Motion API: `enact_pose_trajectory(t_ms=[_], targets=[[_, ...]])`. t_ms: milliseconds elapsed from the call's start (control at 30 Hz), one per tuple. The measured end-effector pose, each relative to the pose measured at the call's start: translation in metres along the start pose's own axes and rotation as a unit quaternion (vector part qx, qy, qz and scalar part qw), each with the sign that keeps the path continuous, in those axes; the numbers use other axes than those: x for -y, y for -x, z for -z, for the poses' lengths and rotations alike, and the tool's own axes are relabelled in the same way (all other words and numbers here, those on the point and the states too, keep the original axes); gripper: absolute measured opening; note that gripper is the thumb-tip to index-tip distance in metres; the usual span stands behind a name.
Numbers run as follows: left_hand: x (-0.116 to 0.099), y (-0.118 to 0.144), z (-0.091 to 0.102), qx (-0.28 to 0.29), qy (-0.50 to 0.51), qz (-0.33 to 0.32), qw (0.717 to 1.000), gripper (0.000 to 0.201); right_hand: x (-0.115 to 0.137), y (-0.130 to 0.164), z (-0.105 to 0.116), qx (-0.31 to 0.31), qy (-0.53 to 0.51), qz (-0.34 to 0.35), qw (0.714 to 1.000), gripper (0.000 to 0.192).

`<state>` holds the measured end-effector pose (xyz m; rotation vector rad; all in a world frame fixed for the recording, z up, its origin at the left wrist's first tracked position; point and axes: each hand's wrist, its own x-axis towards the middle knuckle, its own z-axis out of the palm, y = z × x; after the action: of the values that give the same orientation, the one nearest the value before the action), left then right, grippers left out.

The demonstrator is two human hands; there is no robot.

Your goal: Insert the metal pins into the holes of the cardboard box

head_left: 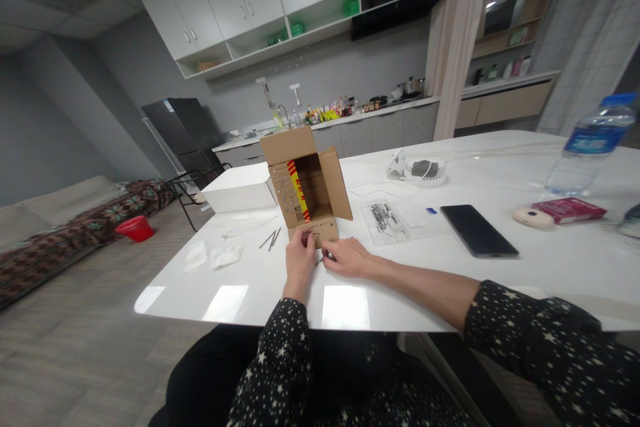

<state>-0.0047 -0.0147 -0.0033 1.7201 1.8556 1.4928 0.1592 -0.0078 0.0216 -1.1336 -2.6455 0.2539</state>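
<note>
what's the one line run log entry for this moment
left hand: on cardboard box flap | right hand: beside it, grip unclear | box: open, on table

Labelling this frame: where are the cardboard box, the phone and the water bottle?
cardboard box (327, 181): head view, right flap.
phone (479, 230): head view, screen middle.
water bottle (590, 143): head view, label area.

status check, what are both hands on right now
Left hand pinching cardboard box's front flap. Right hand beside it on table, grip unclear. Loose nails left of box, clear tray right.
</note>
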Motion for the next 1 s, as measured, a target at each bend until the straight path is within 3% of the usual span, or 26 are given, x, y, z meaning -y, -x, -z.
enact_pose_trajectory(t_ms=[567, 1000], targets=[[-0.0027, -0.0001, 0.0, -0.04, 0.01, 0.002, 0.999, 0.016, -0.0001, -0.0006, -0.0006, -0.003, -0.009, 0.001, 1.0, 0.024], [-0.0021, -0.0007, 0.0001, -0.063, 0.01, -0.034, 0.997, 0.018, -0.0006, -0.0012, -0.002, -0.007, -0.002, 0.004, 1.0, 0.024]])
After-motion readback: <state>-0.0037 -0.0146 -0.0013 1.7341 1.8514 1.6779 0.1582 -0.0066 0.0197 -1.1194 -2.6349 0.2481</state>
